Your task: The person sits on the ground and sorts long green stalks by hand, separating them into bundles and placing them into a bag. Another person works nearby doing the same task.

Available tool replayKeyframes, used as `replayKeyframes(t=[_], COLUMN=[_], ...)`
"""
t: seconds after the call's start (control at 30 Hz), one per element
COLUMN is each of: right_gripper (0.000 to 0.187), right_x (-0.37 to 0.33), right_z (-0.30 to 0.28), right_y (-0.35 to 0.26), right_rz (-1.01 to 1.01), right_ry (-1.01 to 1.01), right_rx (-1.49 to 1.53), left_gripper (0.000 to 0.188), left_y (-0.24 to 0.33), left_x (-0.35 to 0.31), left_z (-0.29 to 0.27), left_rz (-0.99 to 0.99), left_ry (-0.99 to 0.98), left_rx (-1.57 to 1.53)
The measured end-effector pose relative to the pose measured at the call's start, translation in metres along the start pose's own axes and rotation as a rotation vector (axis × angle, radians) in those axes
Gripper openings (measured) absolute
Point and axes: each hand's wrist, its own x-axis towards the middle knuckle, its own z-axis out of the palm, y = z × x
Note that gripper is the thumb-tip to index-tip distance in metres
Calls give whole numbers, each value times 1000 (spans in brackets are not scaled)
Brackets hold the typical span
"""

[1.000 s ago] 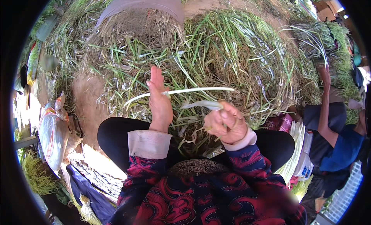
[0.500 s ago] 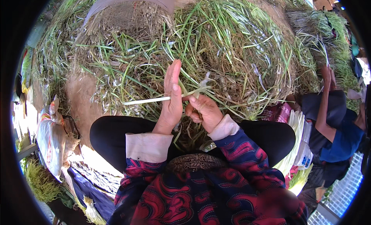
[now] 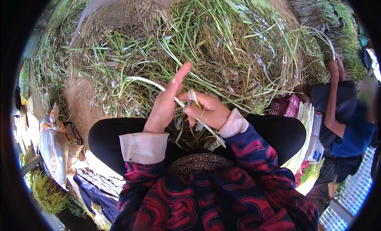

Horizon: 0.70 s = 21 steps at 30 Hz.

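Observation:
A long scallion-like stalk (image 3: 147, 81), white with green leaf at its far left end, runs slantwise across both my hands. My left hand (image 3: 162, 110) has its fingers stretched out together and the thumb laid over the stalk, so it is held between them. Thumb and bent fingers of my right hand (image 3: 208, 110) pinch the same stalk a little lower down. A loose pale strip of peel (image 3: 193, 97) stands up at the right fingers. Below that hand the stalk's pale end (image 3: 216, 136) points toward my lap.
A large heap of green and dry stalks (image 3: 238, 52) spreads in front of my crossed legs. Left stands a tied plastic bag (image 3: 54, 145). Pale stalks (image 3: 299, 135) lie at my right knee. Further right, another person's arm (image 3: 331, 100) reaches to other stalks.
The stalk lay nearly level before; now it slants from upper left to lower right. My left hand has tilted and shifted slightly left. A pale end now sticks out below my right hand.

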Motion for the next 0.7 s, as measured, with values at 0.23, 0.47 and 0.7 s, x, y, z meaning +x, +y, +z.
replayKeyframes(t=[0.23,0.47,0.7], right_gripper=[12,20,18], right_x=[-1,-62,-42], right_z=[-3,-66,-49], right_y=[15,-43,-29], right_rz=[-336,-699,-411], right_ry=[455,647,633], right_rx=[-733,743,-530], left_gripper=[47,46,41], left_y=[-23,-17,1], left_x=[8,7,4], left_z=[-19,-67,-47], left_rz=[-13,128,227], left_ry=[335,827,524], left_rx=[-133,-456,-613])
